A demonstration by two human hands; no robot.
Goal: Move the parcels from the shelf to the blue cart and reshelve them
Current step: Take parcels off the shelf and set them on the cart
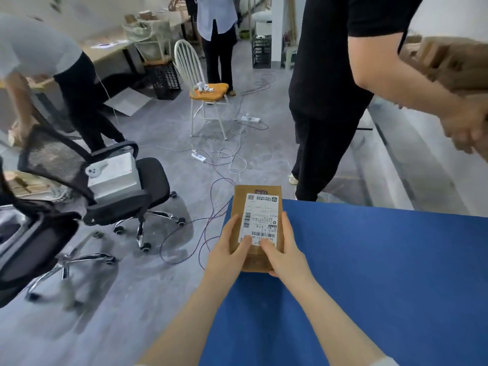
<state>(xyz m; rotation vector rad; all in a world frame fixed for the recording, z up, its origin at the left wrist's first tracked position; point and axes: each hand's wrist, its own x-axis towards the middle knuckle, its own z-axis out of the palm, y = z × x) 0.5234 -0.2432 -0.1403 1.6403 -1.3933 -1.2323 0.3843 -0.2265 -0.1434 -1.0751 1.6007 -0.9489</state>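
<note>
A small brown cardboard parcel [258, 207] with a white barcode label on top lies at the far left corner of the blue cart's flat top [369, 273]. Both my hands hold it at its near end: my left hand [230, 249] grips the left side with the thumb on the label, and my right hand [284, 249] grips the right side. The parcel's far end juts slightly past the cart's edge. No shelf is clearly in view.
A person in black [330, 88] stands just beyond the cart, carrying a cardboard box [454, 67] at the right. Two black office chairs [111, 186] stand left, a white chair [203, 91] farther back. Cables and power strips [227, 159] lie on the grey floor.
</note>
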